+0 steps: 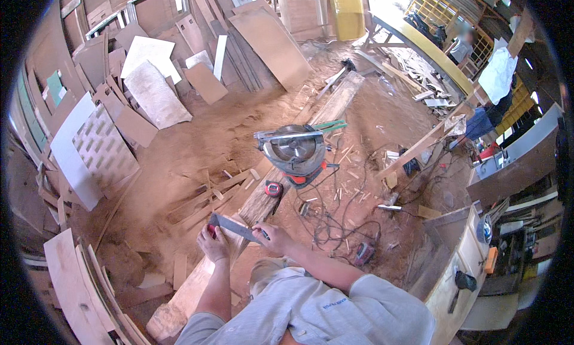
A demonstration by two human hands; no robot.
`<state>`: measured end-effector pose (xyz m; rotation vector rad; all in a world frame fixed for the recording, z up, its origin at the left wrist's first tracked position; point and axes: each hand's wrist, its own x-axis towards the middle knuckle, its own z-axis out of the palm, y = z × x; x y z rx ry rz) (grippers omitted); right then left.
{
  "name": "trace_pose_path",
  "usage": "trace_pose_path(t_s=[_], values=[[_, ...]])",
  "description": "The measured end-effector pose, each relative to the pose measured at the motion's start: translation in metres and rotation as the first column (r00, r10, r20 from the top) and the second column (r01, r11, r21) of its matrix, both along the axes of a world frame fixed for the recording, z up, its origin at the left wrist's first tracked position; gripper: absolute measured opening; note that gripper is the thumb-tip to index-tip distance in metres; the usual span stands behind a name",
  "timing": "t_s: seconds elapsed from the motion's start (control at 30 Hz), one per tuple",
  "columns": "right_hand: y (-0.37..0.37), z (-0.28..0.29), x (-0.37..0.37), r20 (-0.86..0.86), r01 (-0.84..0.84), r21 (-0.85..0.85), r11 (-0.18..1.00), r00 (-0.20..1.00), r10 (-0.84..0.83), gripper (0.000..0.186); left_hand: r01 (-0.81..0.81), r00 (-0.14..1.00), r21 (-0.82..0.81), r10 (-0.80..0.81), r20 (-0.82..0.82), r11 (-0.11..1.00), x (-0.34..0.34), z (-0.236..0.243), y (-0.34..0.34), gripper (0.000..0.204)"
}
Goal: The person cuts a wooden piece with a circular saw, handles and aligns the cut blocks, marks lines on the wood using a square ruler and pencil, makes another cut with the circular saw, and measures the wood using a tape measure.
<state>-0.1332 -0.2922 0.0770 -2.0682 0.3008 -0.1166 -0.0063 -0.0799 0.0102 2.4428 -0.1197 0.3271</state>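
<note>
A long rough wooden beam runs away from me, and a paler piece of wood lies along its near part. My left hand presses a dark, flat-bladed square down across the wood; something red shows under its fingers. At the blade's right end, my right hand is closed on a thin dark marking pencil or pen, which kind I cannot tell. Beyond both hands, a red and black tape measure rests on the beam.
A cut-off saw stands over the beam farther out. Its cable loops over the dusty floor at right, near a red power tool. Boards lean at left; a wooden cabinet stands at right. A person is far off.
</note>
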Motion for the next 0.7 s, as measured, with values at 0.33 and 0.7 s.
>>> trace_pose_path(t_s=[0.33,0.7], values=[[-0.007,0.100,0.007,0.179,-0.252,0.261,0.932,0.961,0.210,0.029,0.018,0.997,0.012,-0.019,0.079,1.000,-0.002,-0.008,0.004,0.043],[0.003,0.377,0.015,0.755,-0.892,-0.012,0.453,0.289,0.588,0.045,0.015,1.000,0.023,-0.015,0.024,1.000,0.000,0.016,-0.012,0.045]])
